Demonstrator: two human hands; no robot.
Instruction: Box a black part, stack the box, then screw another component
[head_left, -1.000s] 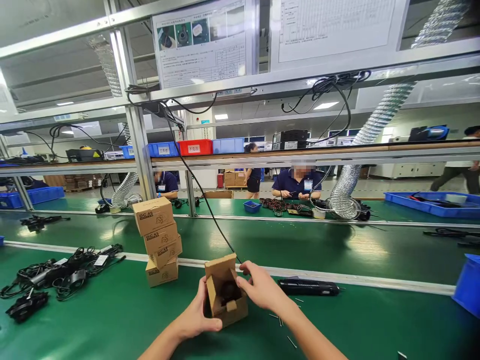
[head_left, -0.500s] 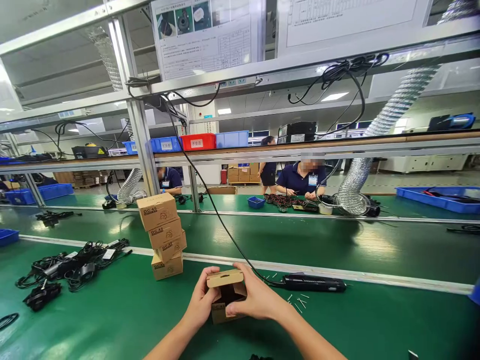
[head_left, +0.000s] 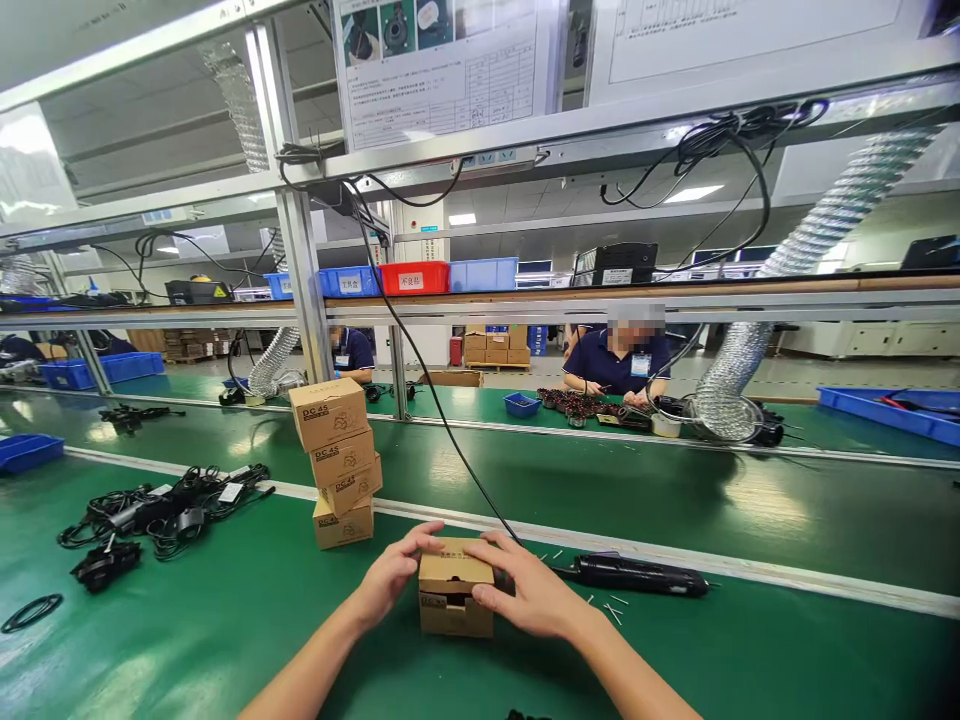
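Observation:
A small brown cardboard box (head_left: 454, 600) stands upright on the green bench mat (head_left: 225, 630), its lid folded down. My left hand (head_left: 390, 575) holds its left side with fingers over the top edge. My right hand (head_left: 525, 595) grips the right side, fingers lying across the lid. A stack of several matching boxes (head_left: 337, 462) marked DC 45 leans slightly just to the left behind. A black electric screwdriver (head_left: 637, 575) lies to the right, its cable running up to the frame.
Black cables and adapters (head_left: 150, 510) are heaped at left, with a black ring (head_left: 30, 612) nearer. Loose screws (head_left: 611, 605) lie by the screwdriver. Beyond the conveyor belt (head_left: 600, 490) a person (head_left: 622, 355) works at the opposite bench. Blue trays (head_left: 30, 450) sit at both sides.
The box was open with a black part showing inside; its lid is now folded shut. Both hands have shifted onto the top and sides of the box.

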